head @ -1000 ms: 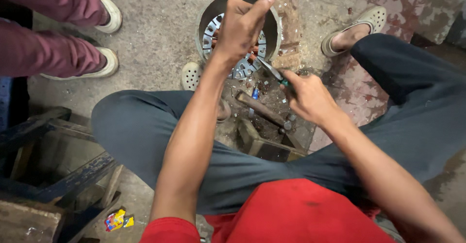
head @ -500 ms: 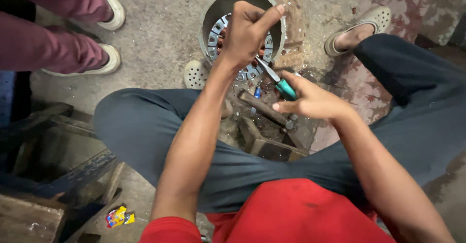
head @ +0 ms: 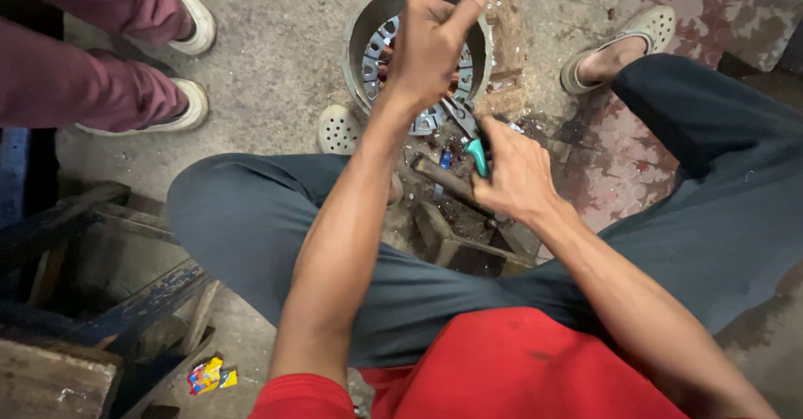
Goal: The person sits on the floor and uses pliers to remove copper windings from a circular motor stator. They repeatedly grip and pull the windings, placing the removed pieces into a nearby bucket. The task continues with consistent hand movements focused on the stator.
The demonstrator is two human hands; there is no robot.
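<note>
A round grey metal housing with a slotted ring inside stands on the floor between my feet. My left hand is closed in a fist over its inner ring, thumb up; what it grips is hidden. My right hand holds pliers with green handles, whose jaws point up-left toward the housing's near rim. A hammer with a wooden handle lies on the floor just under that hand.
Another person's maroon trouser legs and pale shoes stand at upper left. A dark wooden frame sits at left. My sandalled feet flank the housing. A small wooden block and a coloured wrapper lie on the floor.
My right hand has drawn the pliers down and toward me, away from the housing rim. The left fist has stayed on the ring.
</note>
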